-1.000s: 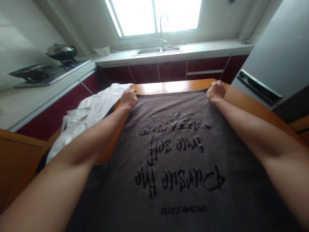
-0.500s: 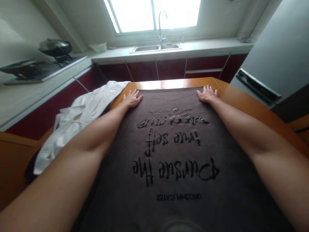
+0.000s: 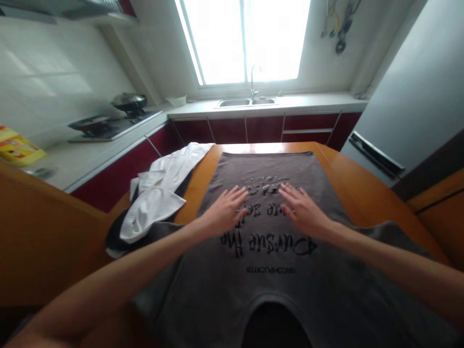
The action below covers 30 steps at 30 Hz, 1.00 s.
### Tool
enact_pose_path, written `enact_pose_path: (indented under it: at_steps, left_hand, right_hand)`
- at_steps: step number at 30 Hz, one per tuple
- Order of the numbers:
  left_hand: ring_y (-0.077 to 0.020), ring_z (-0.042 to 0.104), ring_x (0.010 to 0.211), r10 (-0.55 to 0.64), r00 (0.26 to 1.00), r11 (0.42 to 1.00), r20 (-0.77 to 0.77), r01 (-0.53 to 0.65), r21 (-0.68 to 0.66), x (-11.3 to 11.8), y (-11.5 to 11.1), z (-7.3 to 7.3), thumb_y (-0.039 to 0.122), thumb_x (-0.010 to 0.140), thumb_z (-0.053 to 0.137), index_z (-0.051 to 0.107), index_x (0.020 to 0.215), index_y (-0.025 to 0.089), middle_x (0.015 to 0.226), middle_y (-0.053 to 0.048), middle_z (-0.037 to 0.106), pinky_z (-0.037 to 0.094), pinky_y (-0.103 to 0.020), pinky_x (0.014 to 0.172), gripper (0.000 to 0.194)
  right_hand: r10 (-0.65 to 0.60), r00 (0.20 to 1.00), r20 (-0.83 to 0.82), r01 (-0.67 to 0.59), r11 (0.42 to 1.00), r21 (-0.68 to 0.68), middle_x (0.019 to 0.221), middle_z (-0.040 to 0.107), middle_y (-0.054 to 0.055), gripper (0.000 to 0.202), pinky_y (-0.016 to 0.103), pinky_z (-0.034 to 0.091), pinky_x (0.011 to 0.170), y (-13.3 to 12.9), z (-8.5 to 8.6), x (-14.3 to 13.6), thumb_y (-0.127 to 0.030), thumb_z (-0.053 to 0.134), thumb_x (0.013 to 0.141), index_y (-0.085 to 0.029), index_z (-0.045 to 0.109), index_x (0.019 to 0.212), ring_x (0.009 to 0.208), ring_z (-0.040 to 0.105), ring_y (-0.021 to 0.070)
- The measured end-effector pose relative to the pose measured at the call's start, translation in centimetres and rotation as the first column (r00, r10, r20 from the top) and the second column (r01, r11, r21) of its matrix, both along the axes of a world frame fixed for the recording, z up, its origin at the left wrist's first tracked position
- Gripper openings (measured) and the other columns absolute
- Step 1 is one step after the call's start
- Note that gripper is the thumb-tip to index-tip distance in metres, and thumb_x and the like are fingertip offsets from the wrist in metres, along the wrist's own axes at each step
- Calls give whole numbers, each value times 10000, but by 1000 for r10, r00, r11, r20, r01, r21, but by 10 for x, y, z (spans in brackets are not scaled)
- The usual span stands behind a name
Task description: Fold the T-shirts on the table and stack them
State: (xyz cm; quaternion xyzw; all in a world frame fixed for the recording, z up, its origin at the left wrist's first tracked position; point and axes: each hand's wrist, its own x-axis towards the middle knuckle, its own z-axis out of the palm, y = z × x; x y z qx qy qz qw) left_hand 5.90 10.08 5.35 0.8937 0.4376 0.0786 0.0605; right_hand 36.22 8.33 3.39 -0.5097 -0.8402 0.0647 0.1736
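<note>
A dark grey shirt (image 3: 270, 258) lies spread out on the orange-brown table (image 3: 344, 174) in front of me, printed side up, neckline toward the person. The left hand (image 3: 228, 210) and right hand (image 3: 302, 212) are over the lettering, a gap between them, fingers straightened and slightly apart; I can't tell whether they're pressing the cloth. Crumpled white fabric (image 3: 159, 193) sits at the table's left edge.

Two slim bare arms (image 3: 123, 273), narrow at the wrists (image 3: 203, 225), with bare hands (image 3: 226, 210) and slender fingers (image 3: 236, 194).
</note>
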Motion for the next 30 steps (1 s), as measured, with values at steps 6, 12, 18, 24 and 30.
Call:
enact_pose_path:
  at_steps: [6,12,18,24,30]
  left_hand:
    - [-262,203,1541,-196,980,968,33,199,-156,-1,-176,-20,369,991,513,229,1606,314,1659,-28,267,213,-529,1246,680]
    - [-295,127,1553,-197,980,965,29,199,-173,-2,-219,-34,436,975,541,144,1615,357,1685,-11,148,135,-593,1242,758]
    - [-297,115,1554,-234,972,957,31,236,-167,-4,-218,-34,547,982,503,170,1610,364,1681,-25,166,105,-602,1238,734]
    - [-259,187,1545,-178,983,974,38,181,-135,-4,-195,-19,533,1028,407,298,1576,384,1655,-20,275,177,-562,1236,579]
    - [-317,208,1535,190,982,980,-4,-189,57,-15,-146,-41,470,1049,360,412,1543,274,1636,-85,321,209,-612,1207,534]
  right_hand:
    - [102,995,-2,-102,988,-113,1662,249,50,577,509,222,1242,-185,-24,-22,-337,393,1028,-254,305,1593,1535,215,230]
    - [51,999,2,-50,983,-177,1681,149,48,631,523,137,1258,-237,-40,-28,-424,412,1029,-268,224,1611,1552,137,237]
    - [39,999,-22,-43,975,-220,1674,172,71,690,553,98,1253,-246,-37,-29,-545,428,1004,-257,248,1604,1551,138,257]
    - [-80,995,-62,70,987,-142,1651,275,80,612,509,178,1241,-216,-20,-20,-518,312,1038,-240,328,1584,1536,213,223]
    - [-586,804,100,593,802,-72,1656,210,188,670,546,119,1232,-142,-22,38,-452,262,1041,-52,283,1578,1546,156,280]
